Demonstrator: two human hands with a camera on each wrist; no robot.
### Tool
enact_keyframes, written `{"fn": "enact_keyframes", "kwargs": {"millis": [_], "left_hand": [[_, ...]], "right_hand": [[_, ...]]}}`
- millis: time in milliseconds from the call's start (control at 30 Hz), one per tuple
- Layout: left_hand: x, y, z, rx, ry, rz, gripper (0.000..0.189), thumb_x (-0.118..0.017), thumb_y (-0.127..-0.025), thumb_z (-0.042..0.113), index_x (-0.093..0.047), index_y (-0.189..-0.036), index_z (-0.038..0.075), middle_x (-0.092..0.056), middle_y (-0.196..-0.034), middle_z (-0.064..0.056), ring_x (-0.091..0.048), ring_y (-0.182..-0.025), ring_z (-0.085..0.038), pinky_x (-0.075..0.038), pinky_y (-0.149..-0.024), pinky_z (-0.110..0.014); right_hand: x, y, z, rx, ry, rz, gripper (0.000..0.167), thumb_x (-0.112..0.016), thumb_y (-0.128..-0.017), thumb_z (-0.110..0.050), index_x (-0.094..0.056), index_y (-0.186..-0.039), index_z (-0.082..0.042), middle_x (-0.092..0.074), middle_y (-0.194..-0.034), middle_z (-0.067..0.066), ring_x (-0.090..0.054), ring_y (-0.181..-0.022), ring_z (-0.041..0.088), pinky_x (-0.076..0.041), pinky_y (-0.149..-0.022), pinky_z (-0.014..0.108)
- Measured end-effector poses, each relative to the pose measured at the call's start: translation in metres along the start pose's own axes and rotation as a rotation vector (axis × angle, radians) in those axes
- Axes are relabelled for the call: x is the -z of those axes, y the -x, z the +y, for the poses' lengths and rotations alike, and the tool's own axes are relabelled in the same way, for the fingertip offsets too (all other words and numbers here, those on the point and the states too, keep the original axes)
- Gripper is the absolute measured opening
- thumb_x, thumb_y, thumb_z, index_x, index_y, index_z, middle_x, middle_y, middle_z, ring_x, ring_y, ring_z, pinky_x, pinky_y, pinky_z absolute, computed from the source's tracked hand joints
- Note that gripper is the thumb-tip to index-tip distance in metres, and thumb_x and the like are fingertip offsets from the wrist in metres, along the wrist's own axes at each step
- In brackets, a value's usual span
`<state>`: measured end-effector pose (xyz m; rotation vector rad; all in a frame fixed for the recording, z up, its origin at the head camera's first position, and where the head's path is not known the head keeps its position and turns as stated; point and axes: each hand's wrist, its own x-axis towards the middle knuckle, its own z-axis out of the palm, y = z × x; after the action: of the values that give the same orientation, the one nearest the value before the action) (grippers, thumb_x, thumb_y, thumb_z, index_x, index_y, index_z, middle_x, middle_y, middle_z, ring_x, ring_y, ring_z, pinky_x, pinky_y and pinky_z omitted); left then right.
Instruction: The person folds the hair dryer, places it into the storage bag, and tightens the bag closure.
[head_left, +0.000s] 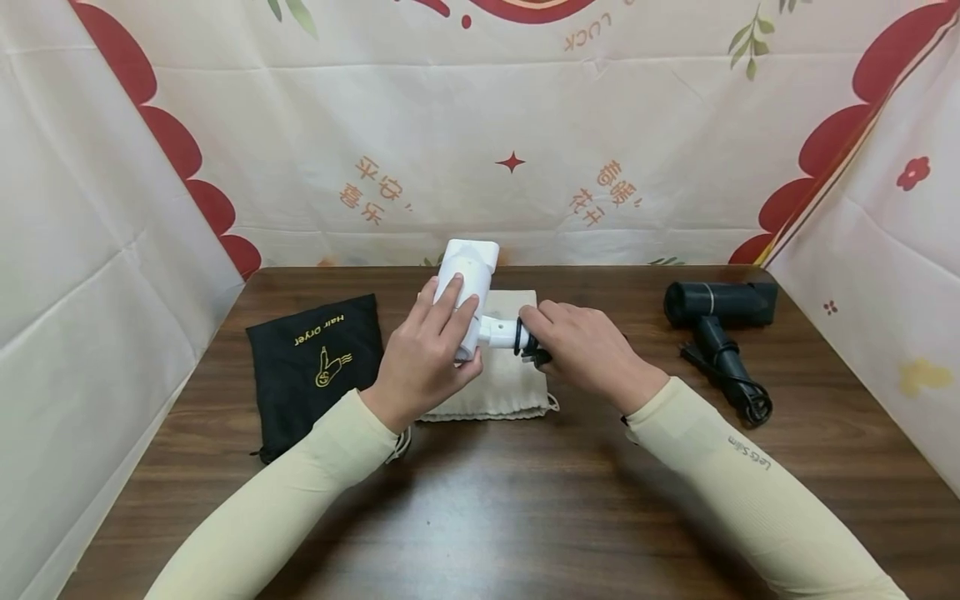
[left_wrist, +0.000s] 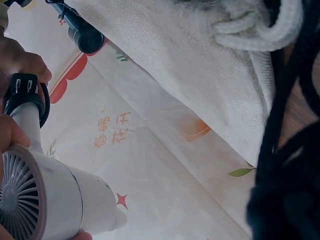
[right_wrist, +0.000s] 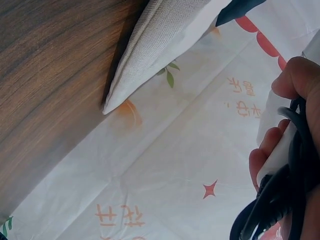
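Note:
A white hair dryer [head_left: 469, 271] is held above a beige drawstring bag [head_left: 510, 392] in the head view. My left hand [head_left: 422, 360] grips its barrel, fingers across the top and thumb near the lower end. My right hand [head_left: 588, 350] holds the handle, where a black cord [right_wrist: 265, 210] is bundled in loops. In the left wrist view the round finned grille [left_wrist: 20, 195] at one end of the barrel shows, with fingertips at its edge. The right palm is hidden in the head view.
A black pouch [head_left: 292, 375] printed "Hair Dryer" lies left, partly behind my left forearm. On the right lies a black hair dryer [head_left: 720, 304], its cord bound to the handle. Printed cloth [head_left: 465, 108] hangs behind the wooden table [head_left: 480, 517] and at both sides.

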<state>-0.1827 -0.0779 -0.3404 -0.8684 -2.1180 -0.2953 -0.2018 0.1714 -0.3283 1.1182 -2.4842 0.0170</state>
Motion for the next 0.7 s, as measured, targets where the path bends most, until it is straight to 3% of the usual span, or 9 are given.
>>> {"fn": "enact_keyframes", "kwargs": {"millis": [700], "left_hand": [[0.0007, 0.0011, -0.0016, -0.019, 0.014, 0.01, 0.052, -0.076, -0.077, 0.022, -0.064, -0.122, -0.002, -0.056, -0.135, -0.025, -0.052, -0.124, -0.048, -0.049, -0.094, -0.05]], "right_hand": [[0.0002, 0.0001, 0.0029, 0.039, -0.002, 0.003, 0.066, -0.095, -0.065, -0.022, -0.053, -0.114, -0.008, -0.059, -0.088, 0.005, -0.058, -0.072, 0.018, -0.053, -0.061, 0.037]]}}
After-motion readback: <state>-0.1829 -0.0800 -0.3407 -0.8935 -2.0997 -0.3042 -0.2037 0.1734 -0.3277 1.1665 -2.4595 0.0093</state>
